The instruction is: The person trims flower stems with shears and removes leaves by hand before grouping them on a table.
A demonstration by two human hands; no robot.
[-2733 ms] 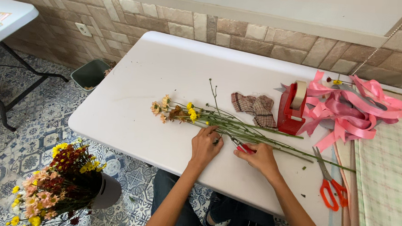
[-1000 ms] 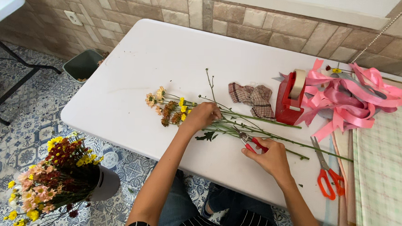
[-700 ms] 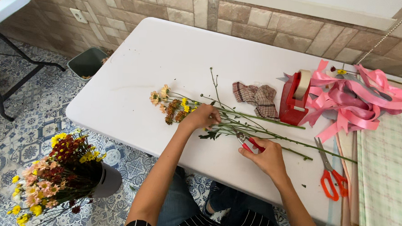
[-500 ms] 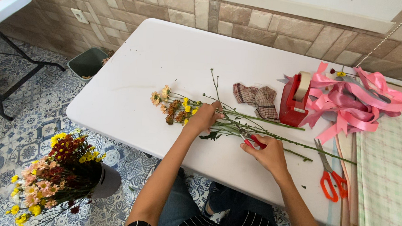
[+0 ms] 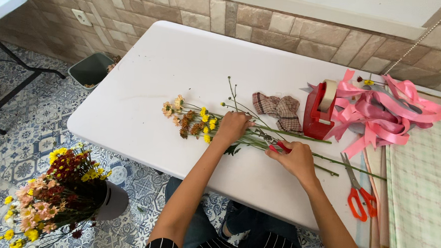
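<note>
— Green stems (image 5: 290, 135) lay across the white table (image 5: 146, 95); our left hand (image 5: 233, 127) pressed them down, fingers closed over the bunch.

— Our right hand (image 5: 294, 158) gripped red-handled snips (image 5: 278, 145) at the stems. We judged trimming underway, needing steady stems. We counted one orange scissors (image 5: 358, 194), one tape dispenser (image 5: 320, 110).

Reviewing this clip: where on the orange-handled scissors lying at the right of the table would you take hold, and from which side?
Take the orange-handled scissors by the handle loops, coming from the near table edge. They lie flat with the loops toward the person and the blades pointing away toward the pink ribbon, so the loops are the closest, safest part. The right hand is nearest.
</note>
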